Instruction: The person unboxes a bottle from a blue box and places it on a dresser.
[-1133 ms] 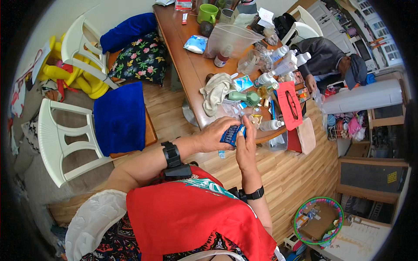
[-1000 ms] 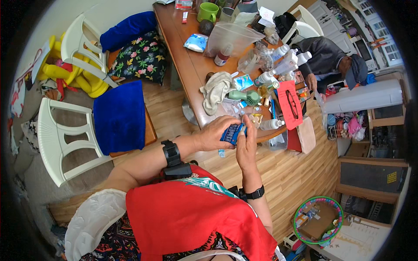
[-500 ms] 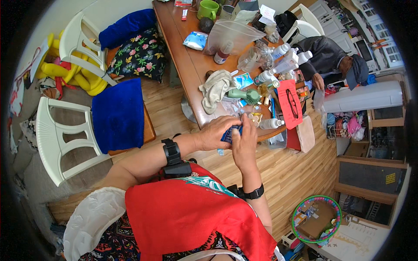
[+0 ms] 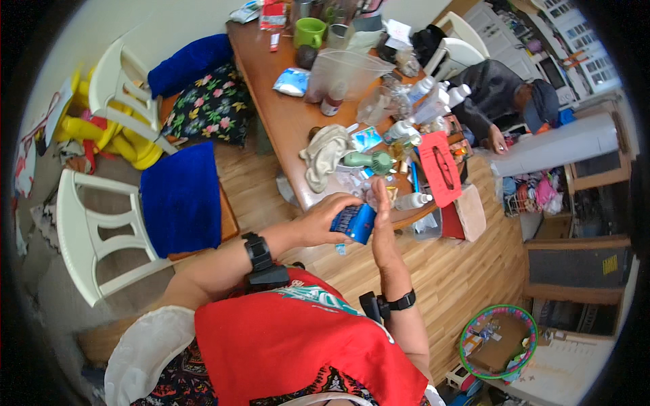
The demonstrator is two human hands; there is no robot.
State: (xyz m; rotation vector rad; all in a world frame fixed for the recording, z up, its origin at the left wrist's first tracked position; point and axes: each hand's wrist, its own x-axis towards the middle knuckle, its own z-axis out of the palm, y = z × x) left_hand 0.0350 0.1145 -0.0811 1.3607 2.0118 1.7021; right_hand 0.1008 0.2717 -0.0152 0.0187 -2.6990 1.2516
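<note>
taking the blue can (image 4: 355, 222) as the dial's centre, a white chair (image 4: 80, 233) stands at nine o'clock, a blue cloth (image 4: 179, 196) spread over its seat, probably as a soft cover. a floral cushion (image 4: 211, 105) sits at ten, perhaps as padding. the left hand (image 4: 318, 222) grips the can from nine, thumb above and fingers beneath, which likely keeps it steady while it tilts near the close edge of the table (image 4: 267, 74). at eleven, a crumpled beige cloth (image 4: 326, 157) lies on the tabletop, seemingly kept within reach. at twelve, a green handheld fan (image 4: 371, 160) lies among small items. the right hand (image 4: 384, 227) stands at three with fingers straight and palm flat, not curled round the can, as if to brace that end; whether it touches, i cannot tell. between two and three, a white bottle (image 4: 412, 201) lies on its side. toward two, glasses (image 4: 443, 162) rest on a red sheet (image 4: 430, 162), perhaps so they are easily found, and a co-worker's hand (image 4: 498, 141) is beyond. a green-rimmed basket (image 4: 463, 338) at four probably catches scraps.
</note>
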